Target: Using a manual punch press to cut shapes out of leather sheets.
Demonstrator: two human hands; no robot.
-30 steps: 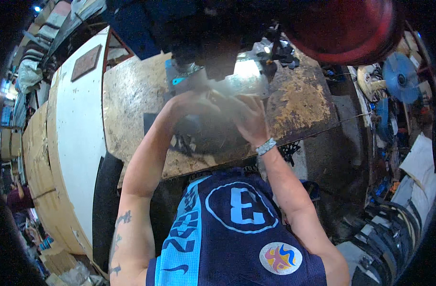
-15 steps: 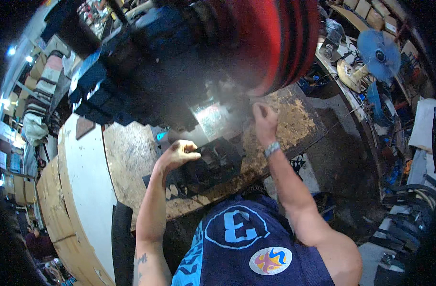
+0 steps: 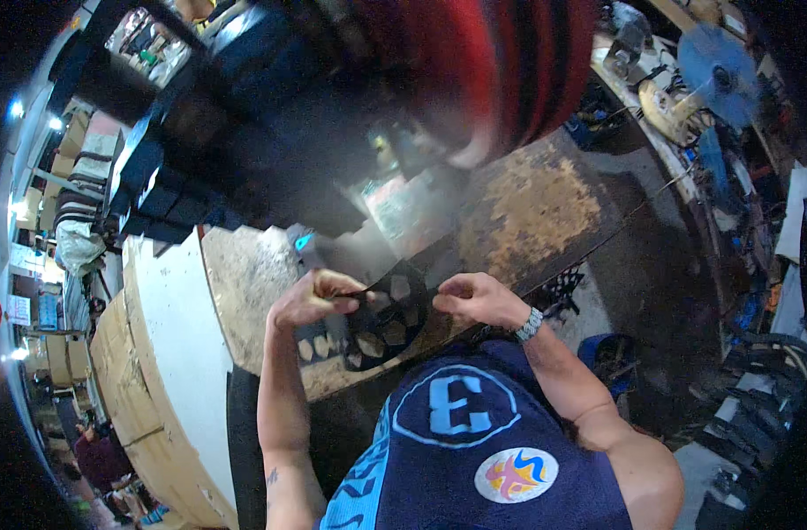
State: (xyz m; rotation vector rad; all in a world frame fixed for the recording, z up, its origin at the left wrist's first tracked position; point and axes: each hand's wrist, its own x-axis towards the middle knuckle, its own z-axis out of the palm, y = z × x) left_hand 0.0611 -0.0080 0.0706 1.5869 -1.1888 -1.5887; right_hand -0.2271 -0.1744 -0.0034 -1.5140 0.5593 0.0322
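Observation:
A black sheet (image 3: pixel 388 311) full of rounded cut-out holes spans the gap between my hands, over the near edge of the worktable (image 3: pixel 245 265). Its near left part droops toward the table edge. My left hand (image 3: pixel 322 297) is closed on its left edge, thumb and fingers pinched together. With a metal-banded watch on the wrist, my right hand (image 3: pixel 481 299) pinches the sheet's right side. Just beyond, a pale, shiny plate (image 3: pixel 402 212) lies lit under a large dark machine (image 3: pixel 271 150), blurred and partly hidden in shadow.
A blurred red-and-black ribbed shape (image 3: pixel 501 79) hangs close overhead. A worn brown board (image 3: pixel 545 199) covers the table's right. A white panel (image 3: pixel 169 309) and cardboard (image 3: pixel 112 371) stand left. A blue fan (image 3: pixel 717 75) is at far right; a person (image 3: pixel 101 455) sits lower left.
My right hand has come back from the worn board toward me and now grips the sheet. The sheet shows more of its holes, stretched between both hands. The view has shifted slightly.

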